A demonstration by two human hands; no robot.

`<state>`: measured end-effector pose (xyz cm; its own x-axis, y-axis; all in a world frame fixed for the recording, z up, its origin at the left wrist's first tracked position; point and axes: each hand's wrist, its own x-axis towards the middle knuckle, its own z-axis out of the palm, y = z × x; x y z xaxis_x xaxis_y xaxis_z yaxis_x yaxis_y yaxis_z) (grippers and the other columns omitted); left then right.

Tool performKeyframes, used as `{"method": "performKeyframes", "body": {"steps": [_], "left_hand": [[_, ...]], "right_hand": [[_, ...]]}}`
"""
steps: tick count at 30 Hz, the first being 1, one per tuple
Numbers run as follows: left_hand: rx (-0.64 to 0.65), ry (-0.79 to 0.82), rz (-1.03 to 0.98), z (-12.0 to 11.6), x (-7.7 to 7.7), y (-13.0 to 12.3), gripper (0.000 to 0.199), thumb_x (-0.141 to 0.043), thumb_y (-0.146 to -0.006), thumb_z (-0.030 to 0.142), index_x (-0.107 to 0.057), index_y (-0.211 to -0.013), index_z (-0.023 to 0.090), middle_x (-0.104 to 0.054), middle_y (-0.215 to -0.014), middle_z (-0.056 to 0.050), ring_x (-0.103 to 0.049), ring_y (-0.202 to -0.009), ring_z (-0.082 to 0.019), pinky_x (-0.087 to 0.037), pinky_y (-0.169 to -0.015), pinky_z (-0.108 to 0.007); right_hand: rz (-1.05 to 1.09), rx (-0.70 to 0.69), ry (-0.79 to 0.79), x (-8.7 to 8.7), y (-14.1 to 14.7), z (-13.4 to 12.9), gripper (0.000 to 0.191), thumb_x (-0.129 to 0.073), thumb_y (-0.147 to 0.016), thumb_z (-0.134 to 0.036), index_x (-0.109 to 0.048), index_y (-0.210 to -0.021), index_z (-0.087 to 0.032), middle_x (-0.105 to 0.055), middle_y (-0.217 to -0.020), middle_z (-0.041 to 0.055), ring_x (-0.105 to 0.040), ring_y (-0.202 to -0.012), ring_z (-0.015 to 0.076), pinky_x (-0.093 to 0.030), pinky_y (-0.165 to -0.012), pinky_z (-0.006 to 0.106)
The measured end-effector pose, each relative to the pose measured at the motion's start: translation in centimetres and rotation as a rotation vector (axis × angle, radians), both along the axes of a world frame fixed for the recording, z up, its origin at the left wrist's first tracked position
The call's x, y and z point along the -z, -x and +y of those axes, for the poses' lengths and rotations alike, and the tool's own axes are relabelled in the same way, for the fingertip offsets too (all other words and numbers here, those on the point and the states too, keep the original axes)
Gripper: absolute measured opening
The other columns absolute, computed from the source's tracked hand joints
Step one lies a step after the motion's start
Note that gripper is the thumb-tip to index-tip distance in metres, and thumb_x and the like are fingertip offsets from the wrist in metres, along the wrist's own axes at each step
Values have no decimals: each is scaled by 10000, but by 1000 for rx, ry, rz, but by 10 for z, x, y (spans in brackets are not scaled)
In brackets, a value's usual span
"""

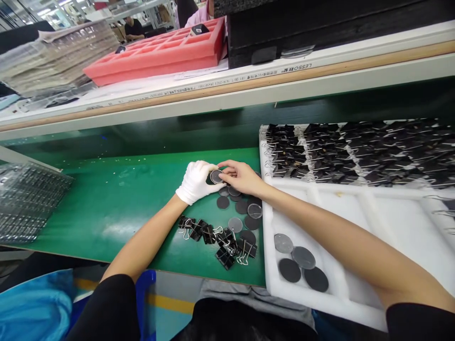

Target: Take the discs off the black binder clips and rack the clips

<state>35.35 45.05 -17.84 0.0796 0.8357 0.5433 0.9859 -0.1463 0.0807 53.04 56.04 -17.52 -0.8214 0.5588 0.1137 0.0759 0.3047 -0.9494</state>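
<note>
My left hand (197,181), in a white glove, grips a dark round disc (216,176) by its edge over the green bench. The bare fingers of my right hand (241,177) close on the same disc from the right. Below both hands lie several loose grey and black discs (235,224), some overlapping. Nearer the bench's front edge is a heap of black binder clips (209,234) with silver wire handles. Part of the disc and some fingertips are hidden.
At right, a white foam tray (269,246) holds several discs in its near compartment and rows of black binder clips (327,151) behind. Stacked clear plastic trays (31,203) stand at left. A shelf (170,105) crosses above, carrying a pink foam tray (156,61). People sit beyond it.
</note>
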Motion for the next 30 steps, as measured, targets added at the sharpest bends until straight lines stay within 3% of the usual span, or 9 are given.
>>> {"method": "performKeyframes", "body": {"steps": [4,8,12,19,23,26,30], "left_hand": [[-26,14,3,0,0,0,461,-754,-841,576,-677,-1099,202,-735,-985,-88,-676,-947,-277,-446,-832,-412],[-78,26,34,0,1,1,410,-763,-842,493,-695,-1125,205,-724,-990,-98,-667,-947,-288,-441,-826,-413],[-104,75,72,-2,1,1,357,-762,-846,422,-703,-1135,221,-723,-1000,-98,-664,-930,-288,-436,-813,-407],[-117,104,81,-3,0,0,380,-748,-860,428,-697,-1174,220,-721,-995,-108,-666,-923,-292,-438,-818,-413],[-132,76,77,-2,1,1,410,-735,-867,457,-692,-1190,207,-728,-1001,-114,-674,-924,-293,-439,-816,-416],[-113,89,92,-2,1,1,409,-726,-872,465,-696,-1185,204,-726,-996,-118,-676,-918,-292,-438,-809,-414],[-90,110,100,-2,1,1,394,-699,-891,460,-699,-1180,193,-716,-940,-116,-677,-903,-296,-437,-792,-413]], "right_hand": [[8,12,68,0,0,2,271,-665,-904,-208,-678,-1174,-188,-790,-962,56,-753,-810,171,-593,-767,310],[24,79,-77,-1,-4,-3,355,-779,-822,-286,-654,-1144,-205,-734,-1102,78,-743,-779,164,-610,-732,313],[34,79,-249,-2,-7,-6,302,-777,-808,-251,-629,-1068,-210,-651,-1010,42,-682,-766,149,-589,-710,305],[65,41,-337,-7,-11,-6,203,-731,-849,-232,-648,-1033,-218,-612,-1042,51,-649,-827,166,-541,-718,304],[78,14,-417,-9,-11,-7,56,-684,-885,-202,-629,-883,-212,-652,-930,38,-632,-828,180,-499,-721,300],[71,-17,-421,-6,-10,-7,92,-690,-865,-157,-615,-888,-205,-648,-860,14,-623,-786,169,-490,-736,295],[57,4,-479,-2,-10,-7,211,-670,-846,-102,-664,-1035,-197,-620,-914,27,-612,-803,170,-500,-758,299]]}}
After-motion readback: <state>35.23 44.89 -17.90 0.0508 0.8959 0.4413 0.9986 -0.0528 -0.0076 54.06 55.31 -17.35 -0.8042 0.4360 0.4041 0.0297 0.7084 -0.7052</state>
